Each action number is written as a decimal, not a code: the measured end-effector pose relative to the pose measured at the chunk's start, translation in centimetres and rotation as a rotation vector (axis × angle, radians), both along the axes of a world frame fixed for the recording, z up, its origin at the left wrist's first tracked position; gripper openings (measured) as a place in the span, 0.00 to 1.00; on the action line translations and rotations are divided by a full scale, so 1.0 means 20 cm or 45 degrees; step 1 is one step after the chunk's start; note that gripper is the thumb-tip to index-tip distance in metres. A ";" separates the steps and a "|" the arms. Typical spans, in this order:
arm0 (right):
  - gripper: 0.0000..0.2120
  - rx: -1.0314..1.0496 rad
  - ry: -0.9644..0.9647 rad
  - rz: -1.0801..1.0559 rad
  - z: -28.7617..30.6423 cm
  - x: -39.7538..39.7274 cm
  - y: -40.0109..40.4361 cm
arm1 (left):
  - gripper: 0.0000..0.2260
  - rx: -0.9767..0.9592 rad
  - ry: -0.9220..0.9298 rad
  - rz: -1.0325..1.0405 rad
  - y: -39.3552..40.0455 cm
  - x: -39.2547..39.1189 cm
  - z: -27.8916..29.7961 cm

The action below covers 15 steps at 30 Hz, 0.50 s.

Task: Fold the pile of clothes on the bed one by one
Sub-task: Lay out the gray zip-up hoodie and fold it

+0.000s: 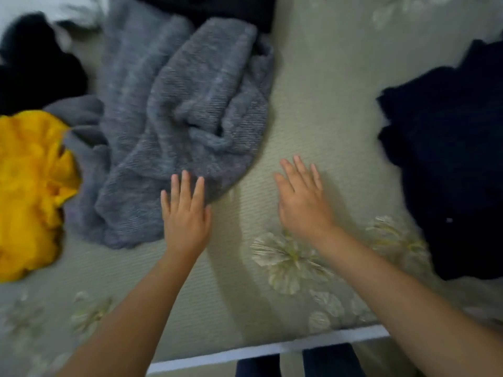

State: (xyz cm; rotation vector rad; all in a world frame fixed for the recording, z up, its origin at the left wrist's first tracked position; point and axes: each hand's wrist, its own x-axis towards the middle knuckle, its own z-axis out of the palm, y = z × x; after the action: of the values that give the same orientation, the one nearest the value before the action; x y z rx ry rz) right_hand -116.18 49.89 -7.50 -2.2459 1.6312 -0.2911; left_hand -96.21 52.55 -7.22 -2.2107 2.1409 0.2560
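A crumpled grey knit garment (174, 118) lies on the bed in front of me, left of centre. My left hand (186, 213) is stretched out flat with straight fingers, its fingertips over the garment's near edge. My right hand (302, 200) hovers flat with spread fingers above the bare sheet, to the right of the grey garment and holding nothing. A yellow garment (30, 191) sits bunched at the left edge. A dark navy garment (449, 159) lies at the right.
The bed wears a pale green sheet (313, 99) with flower prints. A black garment (35, 63) lies at the far left and another dark one (217, 9) at the top. The bed's white front edge (272, 349) runs near my legs.
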 end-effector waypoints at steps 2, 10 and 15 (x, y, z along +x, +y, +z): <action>0.21 -0.063 0.004 0.178 0.01 0.18 -0.07 | 0.23 0.030 -0.018 0.177 0.09 0.21 0.00; 0.40 -0.034 0.306 0.725 0.03 0.71 -0.36 | 0.37 -0.043 0.131 0.575 0.24 0.62 -0.08; 0.26 0.033 0.545 0.749 0.00 0.85 -0.41 | 0.41 -0.200 0.162 0.509 0.18 0.74 -0.12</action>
State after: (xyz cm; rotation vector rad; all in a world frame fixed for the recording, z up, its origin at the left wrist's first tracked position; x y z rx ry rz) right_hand -99.13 41.61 -7.45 -2.7640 1.0392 0.3809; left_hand -81.38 56.11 -9.70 -2.7747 1.8070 0.2572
